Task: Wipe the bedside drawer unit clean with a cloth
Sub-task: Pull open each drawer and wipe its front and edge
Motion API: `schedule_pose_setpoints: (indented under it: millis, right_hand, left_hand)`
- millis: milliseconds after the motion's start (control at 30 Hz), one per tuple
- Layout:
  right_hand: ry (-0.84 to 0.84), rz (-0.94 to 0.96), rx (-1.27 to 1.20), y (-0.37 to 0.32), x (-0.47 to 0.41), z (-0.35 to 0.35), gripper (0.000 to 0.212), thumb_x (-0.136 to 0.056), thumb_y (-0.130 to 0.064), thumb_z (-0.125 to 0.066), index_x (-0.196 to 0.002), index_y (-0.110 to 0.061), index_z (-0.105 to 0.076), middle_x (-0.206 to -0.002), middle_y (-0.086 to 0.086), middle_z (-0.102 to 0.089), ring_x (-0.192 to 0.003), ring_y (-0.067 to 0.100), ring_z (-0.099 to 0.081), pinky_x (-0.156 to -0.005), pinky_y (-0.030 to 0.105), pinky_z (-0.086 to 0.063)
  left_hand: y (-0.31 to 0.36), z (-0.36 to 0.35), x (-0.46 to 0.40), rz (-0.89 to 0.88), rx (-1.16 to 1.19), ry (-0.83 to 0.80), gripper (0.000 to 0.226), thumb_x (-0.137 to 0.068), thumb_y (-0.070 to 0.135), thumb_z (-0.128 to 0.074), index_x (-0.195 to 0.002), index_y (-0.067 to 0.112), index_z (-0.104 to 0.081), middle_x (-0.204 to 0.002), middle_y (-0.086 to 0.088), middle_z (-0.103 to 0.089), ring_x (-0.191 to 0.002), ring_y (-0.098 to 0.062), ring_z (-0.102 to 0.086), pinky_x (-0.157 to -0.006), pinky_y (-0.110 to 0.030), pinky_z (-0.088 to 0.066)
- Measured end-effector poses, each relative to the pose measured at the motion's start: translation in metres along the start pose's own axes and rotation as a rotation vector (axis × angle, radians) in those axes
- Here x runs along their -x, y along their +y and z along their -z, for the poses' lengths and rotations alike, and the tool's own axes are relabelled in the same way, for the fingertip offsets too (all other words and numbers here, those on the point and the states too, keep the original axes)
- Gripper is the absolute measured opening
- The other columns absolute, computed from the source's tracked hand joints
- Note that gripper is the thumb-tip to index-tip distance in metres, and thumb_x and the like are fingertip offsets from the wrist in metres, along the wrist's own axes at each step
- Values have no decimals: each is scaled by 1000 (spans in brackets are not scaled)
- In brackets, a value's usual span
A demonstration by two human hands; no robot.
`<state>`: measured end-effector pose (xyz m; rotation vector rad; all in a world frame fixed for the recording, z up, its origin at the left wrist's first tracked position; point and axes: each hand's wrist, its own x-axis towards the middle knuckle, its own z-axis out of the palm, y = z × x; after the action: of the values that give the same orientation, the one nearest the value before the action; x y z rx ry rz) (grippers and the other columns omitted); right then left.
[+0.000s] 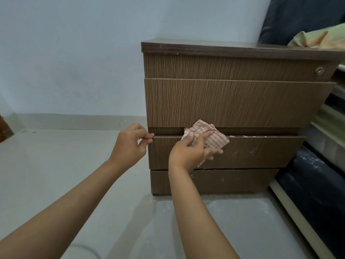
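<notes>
A brown wood-grain bedside drawer unit [233,101] stands on the floor against the wall, with three drawer fronts. The lowest large drawer [257,152] is pulled slightly out and has pale dust along its top edge and specks on its face. My left hand [130,146] pinches the top left corner of that drawer front. My right hand [194,152] grips a crumpled white cloth with red stripes [211,137] and holds it against the drawer's top edge, left of the middle.
Pale tiled floor [74,174] spreads to the left and in front of the unit. A bed with dark bedding [317,184] stands close on the right. A greenish fabric bundle [317,37] lies at the unit's top right corner. A round lock [319,70] sits in the top drawer.
</notes>
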<state>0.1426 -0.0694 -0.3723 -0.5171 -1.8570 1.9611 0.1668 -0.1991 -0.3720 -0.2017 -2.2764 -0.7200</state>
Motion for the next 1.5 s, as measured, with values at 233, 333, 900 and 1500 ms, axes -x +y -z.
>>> schedule_pose_setpoints:
  millis: [233,333,900,1500]
  right_hand:
    - [79,-27,-34,-4,-20,10,52,-98,-24,-44,-145,-34,-25,-154,12,22,-142,39,7,-106,54,-27]
    - [115,-48,-21,-7,-36,19,53,-98,-22,-44,-145,-34,-25,-154,13,22,-142,39,6,-106,55,-27]
    - [237,-28,84,-9,-108,71,52,-98,-22,-41,-146,-33,-25,-153,22,19,-142,42,3,-109,55,-21]
    - [310,36,110,-5,-156,109,51,-99,-23,-38,-146,-32,-22,-154,23,12,-142,41,-1,-109,52,-27]
  left_hand:
    - [2,2,2,2,0,-18,9,-76,4,-72,-84,7,-72,-77,-1,-61,-70,-11,-58,-63,-17,-49]
    - [2,2,3,16,14,-9,9,-76,4,-72,-84,6,-72,-78,-2,-62,-71,-9,-57,-63,-20,-51]
    - [2,2,3,21,19,-8,8,-74,2,-72,-82,4,-72,-77,-3,-61,-76,-7,-55,-63,-10,-45]
    - [0,1,1,4,17,-15,8,-72,-3,-73,-77,3,-71,-74,-4,-62,-77,-4,-56,-62,-8,-43]
